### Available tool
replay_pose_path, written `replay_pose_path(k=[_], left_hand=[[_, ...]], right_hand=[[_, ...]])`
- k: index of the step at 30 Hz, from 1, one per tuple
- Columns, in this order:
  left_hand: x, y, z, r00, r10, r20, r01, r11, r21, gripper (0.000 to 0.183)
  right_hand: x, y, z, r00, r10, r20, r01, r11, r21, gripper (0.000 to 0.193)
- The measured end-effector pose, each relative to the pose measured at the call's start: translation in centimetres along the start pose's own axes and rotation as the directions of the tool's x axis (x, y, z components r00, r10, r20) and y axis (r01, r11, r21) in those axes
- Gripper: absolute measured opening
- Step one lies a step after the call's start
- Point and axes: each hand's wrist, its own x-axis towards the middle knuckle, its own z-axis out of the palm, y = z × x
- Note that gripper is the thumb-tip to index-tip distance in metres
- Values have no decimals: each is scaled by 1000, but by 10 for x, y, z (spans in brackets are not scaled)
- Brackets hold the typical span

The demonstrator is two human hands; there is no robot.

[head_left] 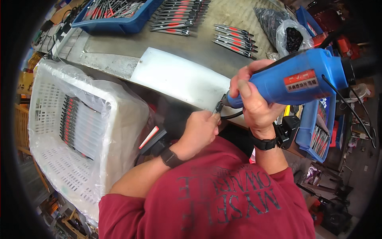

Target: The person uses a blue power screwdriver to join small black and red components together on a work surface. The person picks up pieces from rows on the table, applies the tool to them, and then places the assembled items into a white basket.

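My right hand [256,99] is wrapped round a blue electric screwdriver [318,65] with a red label and a dark cable. The tool lies tilted, its narrow nose toward my left hand [199,129]. There the fingers pinch the end of a slim grey-and-black piece [217,108], which meets the screwdriver's tip. Most of that piece is hidden by my fingers. Both hands are just over the near edge of a white board [175,75] on the bench. Each wrist wears a black strap with a small device.
On the bench [223,12], slim grey-and-red tools [234,40] lie in rows beside a full blue tray [139,24]. A bag of black parts [292,38] stands far right. A plastic-lined white crate [113,119] at left holds more tools; another blue tray [312,149] is at right.
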Motion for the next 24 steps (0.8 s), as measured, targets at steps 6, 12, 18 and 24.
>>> replay_pose_path(k=[6, 12, 18, 24], left_hand=[[3, -6, -4, 994, 99, -43, -92, 984, 150, 29], [5, -6, -4, 990, 137, -42, -127, 974, 189, 29], [-2, 1, -1, 1000, 14, -18, -12, 995, 103, 25], [-9, 13, 0, 999, 29, 24, -32, 990, 137, 23]], right_hand=[[3, 3, 9, 992, -57, 110, 52, 997, 49, 39], [13, 3, 15, 984, 160, 78, -166, 983, 82, 31], [7, -13, 1, 996, 87, 3, -84, 951, 297, 38], [-2, -26, -36, 922, 194, -336, 27, 832, 554, 38]])
